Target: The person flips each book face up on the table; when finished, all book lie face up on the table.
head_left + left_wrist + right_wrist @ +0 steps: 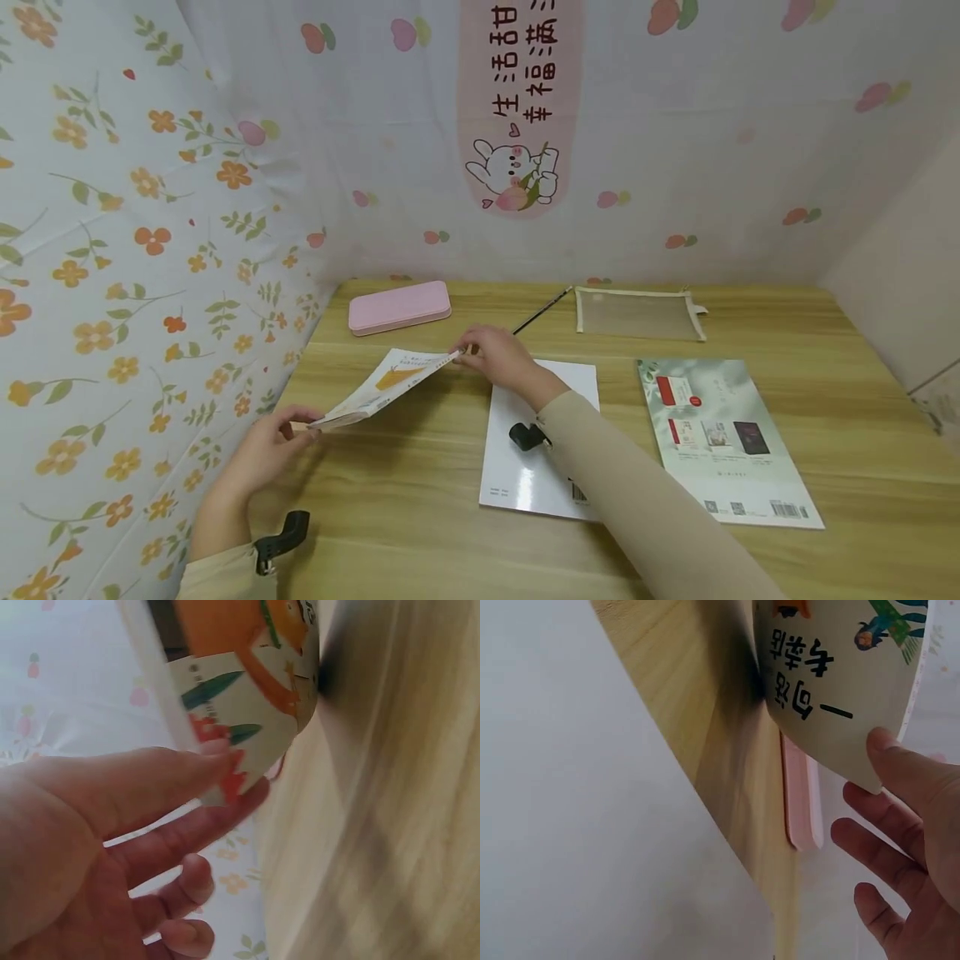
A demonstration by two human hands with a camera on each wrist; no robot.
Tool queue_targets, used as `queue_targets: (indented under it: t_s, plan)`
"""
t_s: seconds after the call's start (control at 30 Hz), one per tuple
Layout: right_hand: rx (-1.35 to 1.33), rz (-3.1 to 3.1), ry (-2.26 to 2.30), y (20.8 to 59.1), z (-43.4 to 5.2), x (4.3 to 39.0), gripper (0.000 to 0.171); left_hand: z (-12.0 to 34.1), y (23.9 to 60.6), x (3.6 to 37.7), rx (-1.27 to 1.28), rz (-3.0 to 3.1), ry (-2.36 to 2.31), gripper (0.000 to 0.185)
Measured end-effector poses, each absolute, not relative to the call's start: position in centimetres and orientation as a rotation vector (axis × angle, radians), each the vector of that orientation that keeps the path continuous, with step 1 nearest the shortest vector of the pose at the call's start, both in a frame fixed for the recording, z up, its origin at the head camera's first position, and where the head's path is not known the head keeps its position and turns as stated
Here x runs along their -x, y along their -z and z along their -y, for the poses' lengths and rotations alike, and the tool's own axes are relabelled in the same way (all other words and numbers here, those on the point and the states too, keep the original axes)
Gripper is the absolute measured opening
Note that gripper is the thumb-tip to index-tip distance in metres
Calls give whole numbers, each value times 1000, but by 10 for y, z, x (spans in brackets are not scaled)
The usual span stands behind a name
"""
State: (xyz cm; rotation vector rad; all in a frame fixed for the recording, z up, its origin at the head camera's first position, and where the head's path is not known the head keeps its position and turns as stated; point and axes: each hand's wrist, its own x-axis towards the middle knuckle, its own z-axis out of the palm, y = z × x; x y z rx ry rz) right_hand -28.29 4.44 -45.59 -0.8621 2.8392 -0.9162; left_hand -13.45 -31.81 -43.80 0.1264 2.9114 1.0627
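Note:
A thin illustrated book (pixel 390 382) is lifted at an angle over the left half of the table. My left hand (pixel 273 446) pinches its near left corner between thumb and index finger, the other fingers loosely bent. At the opposite corner, my right hand (pixel 495 357) pinches the book between thumb and fingertips. In the left wrist view the cover (pixel 225 705) bows, with orange and green drawings. The right wrist view shows large printed characters on the cover (pixel 817 697). Beneath my right forearm lies a white booklet (pixel 517 458), partly hidden by the sleeve.
Behind the book sits a pink pencil case (pixel 400 307). A dark pencil (pixel 543 310) and a mesh zip pouch (pixel 637 314) lie at the back. To the right rests a pale green booklet (pixel 727 442). A floral curtain (pixel 135 292) borders the left side.

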Motion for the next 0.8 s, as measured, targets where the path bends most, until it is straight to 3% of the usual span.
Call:
queue_targets:
  t_s: [0.5, 0.8]
  plan:
    - [823, -2803, 1286, 435, -54, 280, 22, 308, 418, 134, 1, -3140, -1163, 23]
    - [758, -2725, 1486, 433, -54, 277, 16, 300, 412, 131, 104, -3217, -1256, 21]
